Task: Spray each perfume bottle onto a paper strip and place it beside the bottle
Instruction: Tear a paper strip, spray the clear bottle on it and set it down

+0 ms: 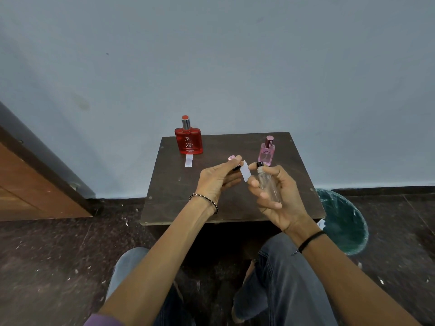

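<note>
Currently three bottles: red bottle (188, 140) and pink bottle (266, 153) stand on the worktop (179, 196), clear bottle (268, 182) gripped in right hand (279, 203). Two strips: one (189, 160) touching the red bottle's base, one (245, 171) pinched by left hand (219, 180) (beside the nozzle).

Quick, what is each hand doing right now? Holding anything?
Left hand: closed, pinching a small white paper strip; a pink cap shows at its fingertips.
Right hand: closed around a clear glass spray bottle, forefinger on its black nozzle.

Plain room: bare wall (235, 55), small wooden table (179, 203), lined bin (346, 222).
</note>
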Motion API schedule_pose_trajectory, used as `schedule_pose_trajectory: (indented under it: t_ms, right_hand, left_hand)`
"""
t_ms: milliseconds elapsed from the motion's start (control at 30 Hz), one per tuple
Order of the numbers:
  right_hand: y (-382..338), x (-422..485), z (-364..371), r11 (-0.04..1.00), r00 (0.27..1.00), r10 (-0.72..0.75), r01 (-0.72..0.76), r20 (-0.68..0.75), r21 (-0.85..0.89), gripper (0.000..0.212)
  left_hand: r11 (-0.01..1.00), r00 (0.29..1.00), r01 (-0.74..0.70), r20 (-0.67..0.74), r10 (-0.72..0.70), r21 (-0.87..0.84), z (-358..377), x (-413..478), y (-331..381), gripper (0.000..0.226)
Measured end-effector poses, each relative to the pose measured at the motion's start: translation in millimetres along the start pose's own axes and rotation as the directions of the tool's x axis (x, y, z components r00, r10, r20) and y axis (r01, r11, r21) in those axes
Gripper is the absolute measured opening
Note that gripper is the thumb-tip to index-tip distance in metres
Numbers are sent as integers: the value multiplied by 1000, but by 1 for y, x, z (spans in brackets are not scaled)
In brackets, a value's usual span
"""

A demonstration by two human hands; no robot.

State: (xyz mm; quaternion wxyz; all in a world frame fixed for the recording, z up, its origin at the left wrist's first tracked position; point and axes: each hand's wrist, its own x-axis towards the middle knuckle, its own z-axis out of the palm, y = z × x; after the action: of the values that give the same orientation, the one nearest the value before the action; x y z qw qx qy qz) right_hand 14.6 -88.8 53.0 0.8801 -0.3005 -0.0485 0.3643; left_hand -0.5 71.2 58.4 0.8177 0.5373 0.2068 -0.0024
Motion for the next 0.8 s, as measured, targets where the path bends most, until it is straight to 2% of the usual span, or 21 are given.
schedule_pose_trajectory:
  t_ms: [233, 400, 567, 800]
  right_hand:
    - [-3, -1, -3, 999, 1000, 13, -12, 14, -40, 42]
    - [-4, -3, -2, 1000, 996, 4, -3, 87, -21, 34]
    - [-3, -3, 2, 998, 997, -17, 21, 69, -59, 20]
    - [-2, -3, 4, 999, 997, -26, 29, 73, -32, 28]
  left_hand:
    - [1000, 1000, -11, 18, 11, -18, 2, -1, 1, 15]
    - [1000, 1000, -10, 14, 11, -19, 2, 0, 1, 31]
    - [1000, 1000, -10, 5, 10, -18, 2, 1, 1, 29]
    - [1000, 1000, -13, 8, 13, -4, 2, 2, 1, 29]
